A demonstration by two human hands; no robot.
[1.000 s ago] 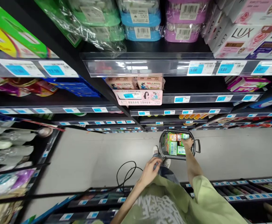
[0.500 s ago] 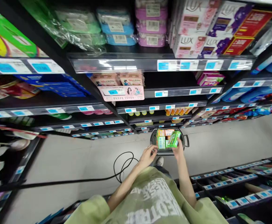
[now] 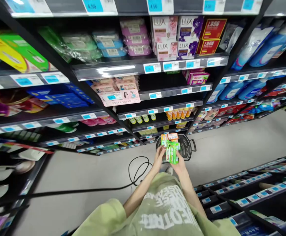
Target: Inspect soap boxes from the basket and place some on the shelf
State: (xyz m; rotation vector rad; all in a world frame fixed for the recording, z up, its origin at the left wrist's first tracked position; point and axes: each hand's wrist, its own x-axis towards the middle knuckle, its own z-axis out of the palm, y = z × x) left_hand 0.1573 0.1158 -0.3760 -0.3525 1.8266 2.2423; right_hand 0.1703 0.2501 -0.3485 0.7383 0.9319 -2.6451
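Note:
Both of my hands are at a green soap pack with white and red lettering, which is over the near side of a black shopping basket. My right hand grips its lower right side. On the other side, the closed fingers of my left hand are at the pack's left edge. Behind it, orange-and-white boxes lie in the left part of the basket. The green pack partly hides other packs under it.
Shelves ahead hold LUX soap boxes, stacked soap dishes and blue bottles. A black cable runs along the floor to the left and loops near my left forearm. More shelving stands behind me at the right.
The green pack has moved left and towards me, and turned from a slant to face me. My left hand has come up to its left side. My view has tilted up somewhat.

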